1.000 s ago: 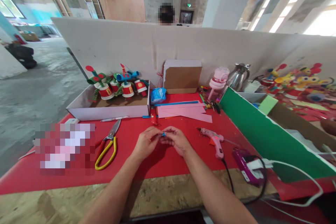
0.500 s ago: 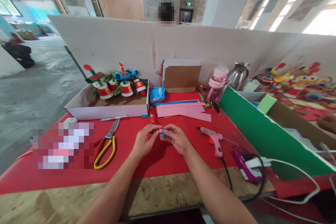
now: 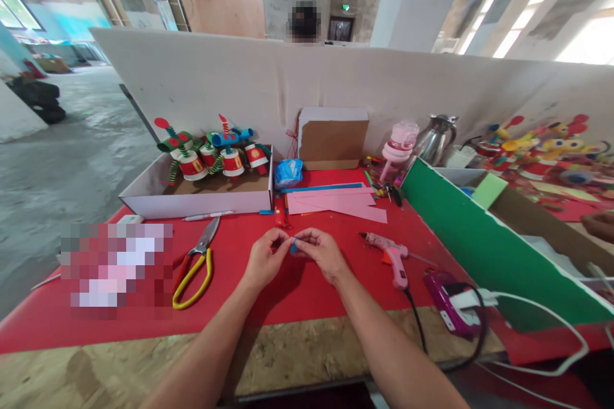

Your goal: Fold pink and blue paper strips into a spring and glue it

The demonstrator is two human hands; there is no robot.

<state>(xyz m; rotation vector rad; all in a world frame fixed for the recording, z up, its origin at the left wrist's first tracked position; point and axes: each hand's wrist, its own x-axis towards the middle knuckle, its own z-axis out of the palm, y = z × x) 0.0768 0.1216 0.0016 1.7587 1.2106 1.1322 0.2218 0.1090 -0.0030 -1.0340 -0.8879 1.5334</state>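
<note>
My left hand (image 3: 263, 260) and my right hand (image 3: 320, 252) meet over the red table cover (image 3: 240, 268), fingertips pinched together on a small blue piece (image 3: 293, 245). Both hands hover just above the cover, a little in front of a small red object (image 3: 279, 217) and the pink paper strips (image 3: 336, 202). Yellow-handled scissors (image 3: 194, 266) lie to the left of my left hand. A pink glue gun (image 3: 391, 257) lies to the right of my right hand.
A white box (image 3: 192, 203) at the back left holds several paper-cup toys (image 3: 211, 156). A cardboard box (image 3: 332, 139), pink bottle (image 3: 396, 151) and steel kettle (image 3: 434, 137) stand by the white partition. A green-walled box (image 3: 470, 236) and a purple plug with cables (image 3: 448, 303) lie right. Someone's hand (image 3: 599, 225) shows at far right.
My hands stay together in the same spot; the fingers have shifted slightly around the small blue piece. The view has moved a little.
</note>
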